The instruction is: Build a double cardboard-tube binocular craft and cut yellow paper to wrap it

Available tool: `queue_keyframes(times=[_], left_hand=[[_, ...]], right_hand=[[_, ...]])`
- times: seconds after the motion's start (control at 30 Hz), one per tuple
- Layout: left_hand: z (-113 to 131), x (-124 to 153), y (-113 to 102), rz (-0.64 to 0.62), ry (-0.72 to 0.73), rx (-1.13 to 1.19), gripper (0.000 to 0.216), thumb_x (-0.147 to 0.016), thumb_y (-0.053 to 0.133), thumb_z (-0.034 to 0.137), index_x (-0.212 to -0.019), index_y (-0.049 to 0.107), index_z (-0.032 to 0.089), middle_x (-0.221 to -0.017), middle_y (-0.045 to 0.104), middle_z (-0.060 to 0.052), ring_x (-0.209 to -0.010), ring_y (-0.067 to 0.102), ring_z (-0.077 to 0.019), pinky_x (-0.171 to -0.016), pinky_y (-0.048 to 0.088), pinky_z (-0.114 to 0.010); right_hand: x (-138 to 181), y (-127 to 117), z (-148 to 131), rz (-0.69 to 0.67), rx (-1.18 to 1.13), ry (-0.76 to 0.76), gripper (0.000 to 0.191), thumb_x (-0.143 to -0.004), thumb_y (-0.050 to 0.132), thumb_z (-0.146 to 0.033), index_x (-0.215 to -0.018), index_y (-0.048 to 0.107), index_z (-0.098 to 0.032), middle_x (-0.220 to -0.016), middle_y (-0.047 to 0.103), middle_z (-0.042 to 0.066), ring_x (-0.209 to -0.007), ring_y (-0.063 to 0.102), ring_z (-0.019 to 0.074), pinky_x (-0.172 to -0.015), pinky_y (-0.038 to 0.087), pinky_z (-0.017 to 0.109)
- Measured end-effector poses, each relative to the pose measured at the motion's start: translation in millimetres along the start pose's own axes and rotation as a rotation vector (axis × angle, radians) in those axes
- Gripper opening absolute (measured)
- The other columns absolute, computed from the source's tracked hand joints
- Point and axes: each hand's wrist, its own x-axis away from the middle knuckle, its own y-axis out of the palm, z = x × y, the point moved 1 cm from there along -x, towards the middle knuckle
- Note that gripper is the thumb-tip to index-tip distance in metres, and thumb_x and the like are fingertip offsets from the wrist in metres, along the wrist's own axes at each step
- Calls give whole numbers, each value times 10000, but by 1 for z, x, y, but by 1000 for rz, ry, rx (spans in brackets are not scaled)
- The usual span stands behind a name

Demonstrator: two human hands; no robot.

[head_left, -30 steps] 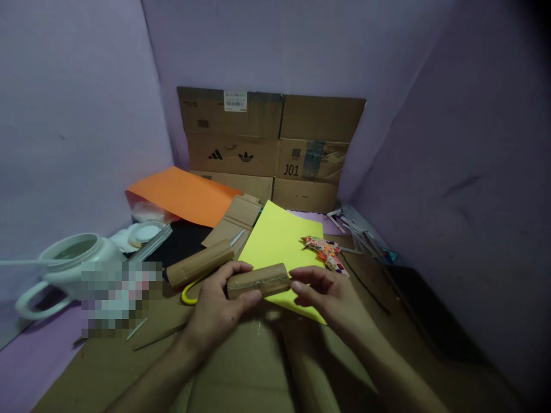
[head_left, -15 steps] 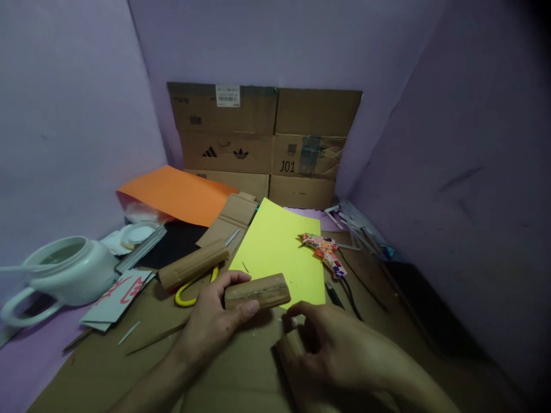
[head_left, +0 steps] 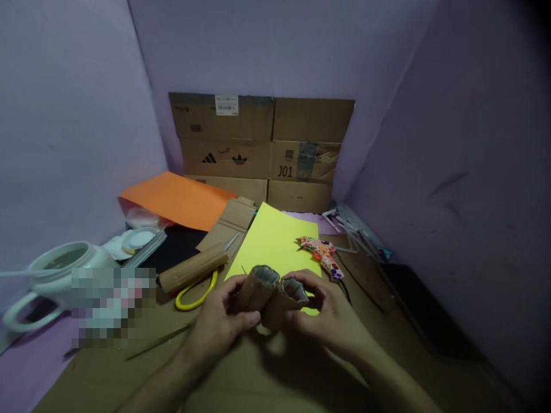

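My left hand (head_left: 224,312) is closed around a short brown cardboard tube (head_left: 255,293), its open end tilted up and toward the back. In my right hand (head_left: 322,304) is a second cardboard tube (head_left: 282,307) with a ragged, pale-lined open end. The two tubes stand side by side and look to be touching, just above the cardboard work surface (head_left: 241,378). Behind them lies a sheet of yellow paper (head_left: 269,241). A glue gun with a colourful pattern (head_left: 321,252) rests on the yellow sheet's right side.
Left of my hands lie another cardboard roll (head_left: 193,267), yellow-handled scissors (head_left: 196,304) and a thin stick (head_left: 157,341). A white pot (head_left: 69,281) stands at the far left. Orange paper (head_left: 181,198) and a propped cardboard sheet (head_left: 228,155) are behind. A dark flat object (head_left: 430,310) lies right.
My right hand has lifted a second tube from the surface and brought it against the left one. The left tube has turned from lying sideways to tilted with its end up.
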Motion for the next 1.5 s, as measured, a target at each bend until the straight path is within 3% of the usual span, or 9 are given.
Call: queue_keyframes(times=[0.1, 0.23, 0.43, 0.6, 0.97, 1.1, 1.23, 1.37, 1.5], left_hand=[[2, 0, 2, 13, 56, -185, 362, -611, 695, 186, -965, 630, 153, -926, 687, -50, -896, 615, -249, -789, 473, -335], [2, 0, 5, -29, 20, -182, 366, -602, 667, 175, -966, 630, 146, -915, 685, -48, -896, 607, -249, -791, 468, -342], [5, 1, 6, 34, -42, -357, 315, -529, 616, 75, -834, 625, 155, -833, 685, -19, -835, 608, -235, -760, 468, -333], [6, 3, 5, -10, -38, -342, 326, -555, 607, 55, -862, 635, 160, -849, 698, -20, -854, 620, -229, -770, 476, -326], [3, 4, 2, -12, -10, -398, 315, -610, 662, 134, -923, 639, 160, -923, 697, -52, -906, 615, -254, -814, 474, -365], [7, 4, -4, -111, -71, -167, 531, -700, 691, 340, -1176, 551, 151, -943, 686, -70, -903, 625, -250, -795, 486, -344], [14, 5, -8, -44, -279, 175, 820, -710, 714, 376, -1402, 331, 158, -907, 687, -60, -760, 638, -183, -654, 491, -252], [17, 5, -10, -131, -441, 319, 672, -708, 703, 398, -1303, 488, 171, -865, 690, -75, -557, 610, -151, -415, 419, -208], [14, 1, -15, -266, -440, 441, 471, -765, 577, 517, -985, 639, 105, -662, 695, -109, -443, 596, -156, -390, 400, -206]], right_hand=[[2, 3, 1, 17, 69, -46, 337, -561, 577, -154, -887, 656, -188, -880, 672, 44, -816, 596, 208, -745, 474, 339], [4, 3, 1, 30, 108, -118, 344, -585, 571, -149, -916, 653, -191, -925, 679, 47, -869, 602, 217, -767, 479, 336], [5, 8, 12, -110, 232, -120, 287, -618, 587, -96, -885, 636, -191, -854, 668, 21, -771, 601, 180, -690, 472, 278], [7, 12, 20, -114, 197, -93, 258, -640, 583, -86, -874, 628, -185, -797, 650, 14, -704, 585, 164, -607, 455, 254], [6, 12, 19, -91, 173, -75, 284, -619, 603, -97, -886, 642, -185, -802, 669, 10, -702, 582, 167, -628, 457, 268], [3, 4, 14, -17, 86, -45, 247, -646, 644, -195, -893, 650, -187, -827, 686, 16, -746, 602, 190, -676, 474, 289], [2, -10, 8, 27, -44, -148, 354, -654, 673, -325, -977, 635, -185, -925, 667, 56, -816, 605, 226, -693, 478, 312], [4, -8, 8, -206, -52, -190, 463, -620, 712, -278, -1064, 612, -196, -1158, 593, 77, -1012, 558, 260, -806, 459, 333], [3, 6, 15, -275, -125, -12, 309, -668, 672, -280, -956, 625, -179, -870, 650, 27, -824, 582, 212, -726, 454, 313]])
